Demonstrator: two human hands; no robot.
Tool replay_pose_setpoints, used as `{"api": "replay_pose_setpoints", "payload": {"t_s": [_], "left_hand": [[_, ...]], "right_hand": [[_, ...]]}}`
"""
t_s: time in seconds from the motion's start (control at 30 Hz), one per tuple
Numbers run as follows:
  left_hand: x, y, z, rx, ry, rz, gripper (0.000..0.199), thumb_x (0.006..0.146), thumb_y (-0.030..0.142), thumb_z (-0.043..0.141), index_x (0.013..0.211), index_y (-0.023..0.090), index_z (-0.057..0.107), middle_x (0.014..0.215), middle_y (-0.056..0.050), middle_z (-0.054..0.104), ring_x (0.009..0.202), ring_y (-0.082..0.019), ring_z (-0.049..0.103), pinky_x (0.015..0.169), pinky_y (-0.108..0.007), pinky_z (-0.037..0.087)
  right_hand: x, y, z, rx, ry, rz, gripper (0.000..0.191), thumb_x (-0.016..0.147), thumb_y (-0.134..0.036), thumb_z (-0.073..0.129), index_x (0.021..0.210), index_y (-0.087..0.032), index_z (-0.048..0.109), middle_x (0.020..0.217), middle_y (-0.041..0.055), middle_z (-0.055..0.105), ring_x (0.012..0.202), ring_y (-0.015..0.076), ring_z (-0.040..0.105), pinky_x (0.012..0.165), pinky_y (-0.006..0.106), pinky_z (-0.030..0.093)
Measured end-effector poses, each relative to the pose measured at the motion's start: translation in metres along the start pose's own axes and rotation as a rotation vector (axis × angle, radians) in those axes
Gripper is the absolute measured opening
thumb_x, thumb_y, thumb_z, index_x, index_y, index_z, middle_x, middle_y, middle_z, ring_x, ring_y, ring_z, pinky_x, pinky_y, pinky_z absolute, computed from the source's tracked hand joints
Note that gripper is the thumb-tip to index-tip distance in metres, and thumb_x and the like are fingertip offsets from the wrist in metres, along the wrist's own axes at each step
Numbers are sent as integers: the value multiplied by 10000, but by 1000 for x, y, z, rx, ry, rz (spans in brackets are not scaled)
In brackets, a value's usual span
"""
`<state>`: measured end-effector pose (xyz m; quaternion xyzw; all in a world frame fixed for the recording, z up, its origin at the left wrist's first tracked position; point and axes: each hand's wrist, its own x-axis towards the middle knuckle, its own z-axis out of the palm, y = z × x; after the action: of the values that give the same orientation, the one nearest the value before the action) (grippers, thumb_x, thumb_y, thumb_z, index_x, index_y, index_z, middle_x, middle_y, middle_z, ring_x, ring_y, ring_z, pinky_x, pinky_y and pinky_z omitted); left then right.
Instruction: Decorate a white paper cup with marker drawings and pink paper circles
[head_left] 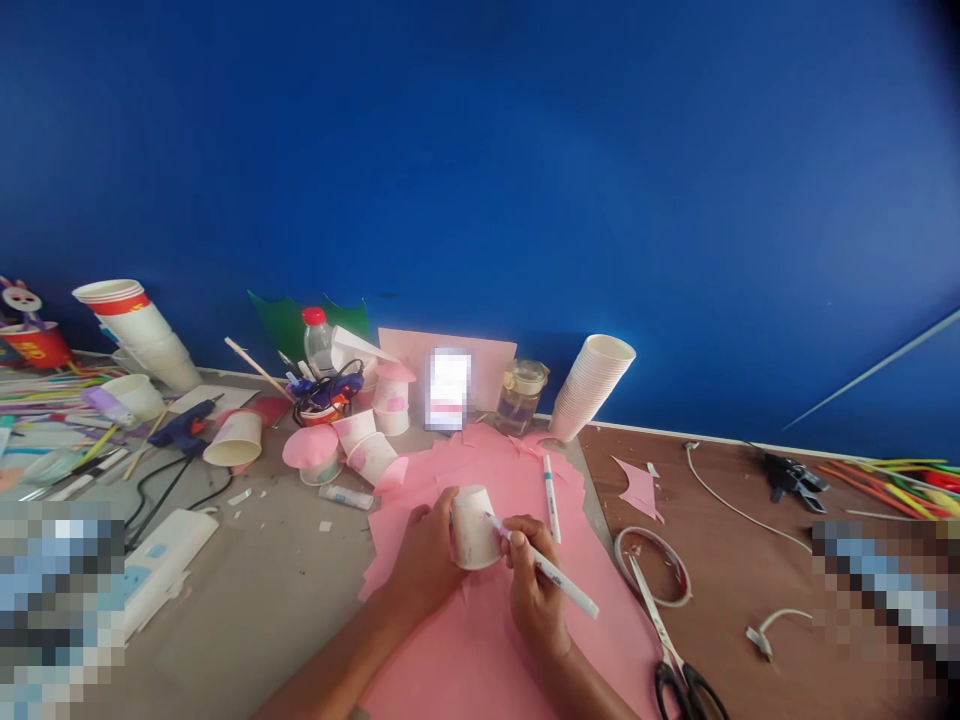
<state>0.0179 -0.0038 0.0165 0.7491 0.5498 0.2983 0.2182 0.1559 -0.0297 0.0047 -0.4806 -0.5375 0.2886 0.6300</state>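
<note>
We see: paper cup over pink paper | left hand is curled around cup | right hand pinches marker, tip at cup | few faint marks done, marking seems unfinished | pink-topped cup stands left of pink paper

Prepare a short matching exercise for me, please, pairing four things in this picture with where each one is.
Things:
1. faintly marked white paper cup
2. uncapped white plastic marker
3. black-handled metal scissors
4. tall stack of plain white paper cups

Places:
A. near the ring-shaped roll of tape
B. in the right hand
C. beside the lidded clear jar
D. in the left hand

Pairs: 1-D, 2-B, 3-A, 4-C.
</note>
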Motion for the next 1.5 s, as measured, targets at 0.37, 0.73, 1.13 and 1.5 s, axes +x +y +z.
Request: {"api": "replay_pose_setpoints", "payload": {"t_s": [0.37, 0.73, 1.13, 1.5], "left_hand": [[-1, -4, 4, 7, 5, -5, 522, 684, 223, 568, 1162, 178, 362, 856, -54, 709, 784, -257, 673, 803, -421, 435], [-1, -5, 3, -1, -19, -15, 561, 692, 251, 586, 1186, 174, 332, 876, -56, 704, 818, -261, 660, 821, -422, 420], [0, -5, 3, -17, -25, -12, 544, 683, 258, 576, 1171, 178, 348, 824, -33, 710, 772, -246, 667, 817, -422, 418], [-1, -1, 1, -11, -35, -2, 480, 676, 202, 574, 1112, 205, 374, 803, -8, 710, 758, -240, 672, 791, -414, 416]], "right_hand": [[-4, 11, 1, 54, 21, 51, 228, 928, -351, 422, 844, -197, 568, 702, 11, 537, 617, 152, 490, 534, 263, 393], [0, 3, -1, -4, -23, 13, 227, 922, -344, 424, 831, -199, 573, 708, 13, 545, 622, 156, 498, 530, 265, 389], [-1, 1, -1, 19, -64, -45, 173, 924, -296, 416, 878, -208, 559, 726, 7, 530, 628, 150, 488, 547, 259, 396], [-4, 1, 0, 74, -12, 16, 187, 915, -307, 436, 817, -208, 561, 689, -2, 518, 580, 136, 457, 508, 239, 387]]}}
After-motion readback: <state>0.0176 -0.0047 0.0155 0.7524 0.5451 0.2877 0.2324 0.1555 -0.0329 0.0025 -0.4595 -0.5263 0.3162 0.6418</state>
